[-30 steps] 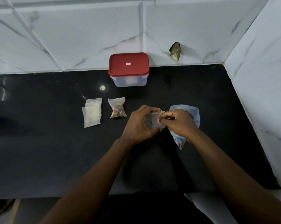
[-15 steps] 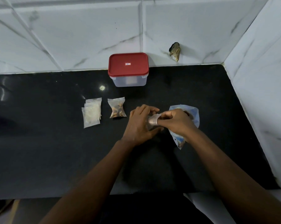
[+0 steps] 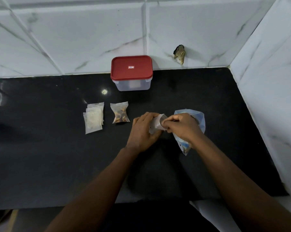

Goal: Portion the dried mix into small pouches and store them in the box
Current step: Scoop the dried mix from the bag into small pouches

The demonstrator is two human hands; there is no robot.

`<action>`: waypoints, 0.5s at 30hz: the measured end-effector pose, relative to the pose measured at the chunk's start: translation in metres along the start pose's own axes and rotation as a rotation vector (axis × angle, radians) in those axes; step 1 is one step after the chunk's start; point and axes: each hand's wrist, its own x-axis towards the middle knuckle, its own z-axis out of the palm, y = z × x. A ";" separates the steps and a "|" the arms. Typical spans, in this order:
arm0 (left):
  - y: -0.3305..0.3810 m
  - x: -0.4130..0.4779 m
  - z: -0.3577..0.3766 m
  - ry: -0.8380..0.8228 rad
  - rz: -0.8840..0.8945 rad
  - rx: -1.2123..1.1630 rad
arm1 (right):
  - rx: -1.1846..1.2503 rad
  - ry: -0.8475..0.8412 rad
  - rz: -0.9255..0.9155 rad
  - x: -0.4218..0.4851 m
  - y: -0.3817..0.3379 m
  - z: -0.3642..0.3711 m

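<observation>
Black counter [image 3: 57, 156]: left hand [image 3: 144, 131] curled round small pouch [image 3: 156, 124], right hand [image 3: 181, 126] pinching its mouth

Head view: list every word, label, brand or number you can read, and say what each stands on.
Sticker on the red lid: too small and blurred to read.
Blue print on the large bag: blurred, unreadable.
Pale patch on the box: unreadable.
No legible text anywhere.

Counter [image 3: 175, 94] open up to box [image 3: 131, 72]; pouches [image 3: 93, 119] left, bag [image 3: 199, 119] right.
</observation>
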 end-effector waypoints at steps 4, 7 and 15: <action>0.005 0.000 0.000 -0.010 -0.123 -0.237 | 0.089 0.172 -0.015 -0.007 0.008 -0.018; 0.010 -0.001 0.001 -0.041 -0.168 -0.356 | -0.119 0.425 -0.058 -0.010 0.025 -0.045; 0.019 -0.004 0.026 -0.110 -0.289 -0.526 | -0.471 0.226 0.211 -0.018 0.065 -0.064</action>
